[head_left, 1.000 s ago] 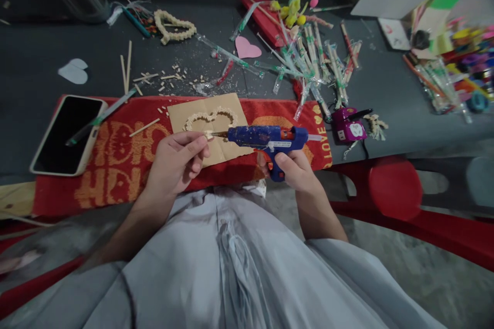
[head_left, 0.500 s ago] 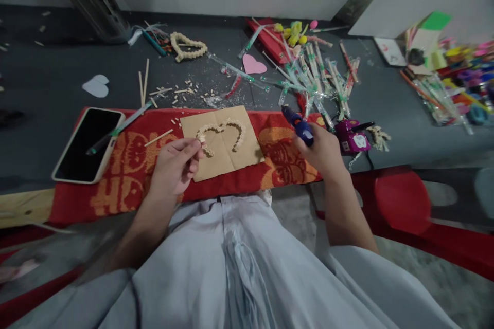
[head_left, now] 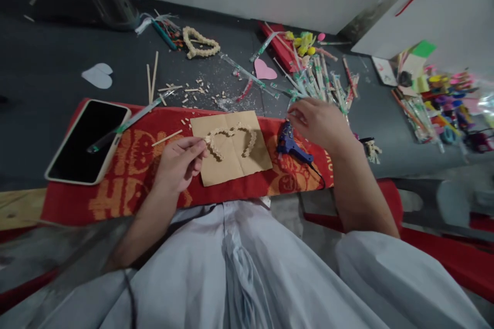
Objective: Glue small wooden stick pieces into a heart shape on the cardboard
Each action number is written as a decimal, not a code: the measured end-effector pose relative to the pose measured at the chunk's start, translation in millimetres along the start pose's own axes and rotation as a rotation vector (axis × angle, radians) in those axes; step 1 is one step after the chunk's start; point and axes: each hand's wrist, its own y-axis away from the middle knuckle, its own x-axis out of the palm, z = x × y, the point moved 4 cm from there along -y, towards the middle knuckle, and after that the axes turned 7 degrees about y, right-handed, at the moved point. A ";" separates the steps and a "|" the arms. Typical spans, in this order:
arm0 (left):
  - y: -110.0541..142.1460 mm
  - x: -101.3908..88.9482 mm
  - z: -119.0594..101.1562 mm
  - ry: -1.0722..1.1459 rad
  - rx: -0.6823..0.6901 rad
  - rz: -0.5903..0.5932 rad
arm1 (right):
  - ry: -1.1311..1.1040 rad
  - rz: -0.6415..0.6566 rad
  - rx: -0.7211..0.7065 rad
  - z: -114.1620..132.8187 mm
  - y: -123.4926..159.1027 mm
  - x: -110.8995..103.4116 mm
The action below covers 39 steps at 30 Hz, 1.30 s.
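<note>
My left hand [head_left: 179, 164] is closed in a pinch at the left edge of an open, heart-like outline [head_left: 249, 139] built from short pieces of wooden stick. That outline is over a creased sheet of brown paper [head_left: 231, 169]; its lower end is open. Just right of the paper, a blue glue gun [head_left: 287, 144] lies on the red cloth with its cord trailing to the right. Above its nozzle hovers my right hand [head_left: 318, 121], fingers loosely bent and off the handle, with nothing visible in them.
A phone [head_left: 88, 139] with a wrapped stick across it lies on the red cloth [head_left: 104, 198] at left. Behind are a finished stick heart [head_left: 200, 51], a pink paper heart [head_left: 264, 69], a white paper heart [head_left: 98, 76], loose cut pieces and wrapped chopsticks [head_left: 320, 74].
My right hand has set the glue gun down on the cloth, let go of it and moved up. My left hand keeps its pinch on the outline. The view has shifted slightly.
</note>
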 end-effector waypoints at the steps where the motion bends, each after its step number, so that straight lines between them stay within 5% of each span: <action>1: 0.6 -0.5 1.1 0.005 -0.006 0.017 | -0.025 0.000 -0.048 6.7 -18.8 0.6; 7: 1.8 -5.3 3.9 0.058 -0.028 0.052 | -0.074 0.097 -0.267 52.4 -121.1 36.3; 12: 2.2 -6.1 4.3 0.109 -0.061 0.089 | -0.020 0.149 -0.349 72.9 -158.7 62.1; 39: 4.5 -5.5 6.2 0.131 -0.121 0.120 | -0.012 0.215 -0.333 91.4 -170.7 58.9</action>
